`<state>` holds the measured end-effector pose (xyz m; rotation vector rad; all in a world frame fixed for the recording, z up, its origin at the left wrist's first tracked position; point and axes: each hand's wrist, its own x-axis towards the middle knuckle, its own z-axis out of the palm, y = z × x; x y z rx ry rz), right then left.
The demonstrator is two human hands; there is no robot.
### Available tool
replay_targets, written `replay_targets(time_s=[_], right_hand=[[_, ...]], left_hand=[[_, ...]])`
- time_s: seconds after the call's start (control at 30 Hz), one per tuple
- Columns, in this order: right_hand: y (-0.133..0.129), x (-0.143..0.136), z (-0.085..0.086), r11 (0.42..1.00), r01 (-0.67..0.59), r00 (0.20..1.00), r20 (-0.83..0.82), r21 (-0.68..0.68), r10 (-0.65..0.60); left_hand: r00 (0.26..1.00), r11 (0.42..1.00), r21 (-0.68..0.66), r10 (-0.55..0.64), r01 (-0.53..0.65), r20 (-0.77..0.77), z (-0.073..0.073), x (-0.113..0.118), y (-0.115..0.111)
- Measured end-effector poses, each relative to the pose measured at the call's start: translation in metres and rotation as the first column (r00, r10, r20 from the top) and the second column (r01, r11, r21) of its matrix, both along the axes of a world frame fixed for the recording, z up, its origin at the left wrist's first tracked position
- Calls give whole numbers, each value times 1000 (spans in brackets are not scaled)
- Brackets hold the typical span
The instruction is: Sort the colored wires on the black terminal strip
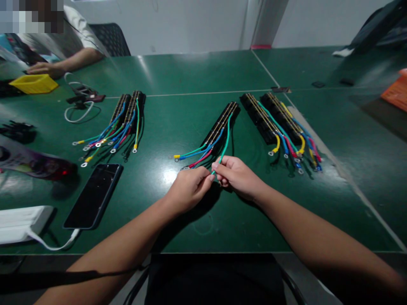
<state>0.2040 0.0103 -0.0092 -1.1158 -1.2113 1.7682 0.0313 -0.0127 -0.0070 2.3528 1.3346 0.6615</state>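
Note:
Between my hands runs a green wire [227, 140] that comes from a black terminal block [222, 120] with brass-coloured strips, lying slanted on the table. My right hand [238, 174] pinches the wire between thumb and fingers. Just left of it, my left hand [192, 186] has its fingers closed on the wire's lower end, which they mostly hide. Blue wires [206, 148] and a red wire [203, 160] leave the same block toward the left, some with ring terminals at their ends.
Similar wired blocks lie at left [127, 112] and right [259, 118]. A phone [93, 197], a white power bank [23, 222], a bottle [32, 161] and a yellow bin [34, 84] are on the green table [178, 76]. Across it sits a person [73, 59]; an orange object [396, 91] is far right.

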Motion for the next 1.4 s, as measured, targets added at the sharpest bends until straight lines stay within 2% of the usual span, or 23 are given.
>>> replay_targets(time_s=[0.1, 0.3, 0.43, 0.53, 0.6, 0.7, 0.77, 0.83, 0.93, 1.03, 1.13, 1.23, 1.4], right_hand=[[-1, -1, 1, 1000, 0, 1000, 18, 13, -1], [-3, -1, 4, 999, -3, 996, 86, 35, 0], [-3, -3, 2, 999, 23, 996, 86, 39, -26], [-3, -3, 0, 998, 48, 995, 81, 48, -52], [-3, -2, 0, 997, 60, 995, 81, 50, -64], [-3, -1, 2, 998, 62, 997, 37, 9, -62], [-3, 1, 4, 997, 52, 998, -16, -48, -53], [-3, 2, 5, 995, 33, 998, -54, -94, -38], [-1, 4, 5, 993, -1, 998, -69, -114, -7], [-1, 5, 3, 997, -37, 999, -6, -64, 37], [-2, 5, 2, 996, -79, 994, 76, 26, 77], [-3, 4, 1, 992, -105, 989, 112, 68, 97], [-5, 3, 1, 983, -151, 976, 174, 104, 131]], left_hand=[[1000, 1000, 19, 13, -13, -11, -1, 0, 0], [1000, 998, -57, -15, 13, -22, -2, -1, 2], [1000, 1000, 31, -2, 3, -9, -2, 0, 1], [998, 994, 110, 1, -7, 57, -1, -1, 0], [994, 992, 125, -34, 20, 108, 1, -2, -1], [976, 983, 124, -155, 137, 154, 3, -5, -3], [959, 966, 137, -241, 221, 152, 4, -6, -3], [952, 951, 176, -279, 255, 127, 4, -6, -3], [967, 944, 266, -230, 196, 105, 0, -5, -2], [975, 930, 345, -180, 124, 134, -4, -5, 0], [965, 906, 394, -226, 158, 133, -7, -5, 1], [958, 904, 382, -258, 193, 128, -10, -4, 2], [968, 925, 353, -204, 142, 146, -8, -3, 1]])
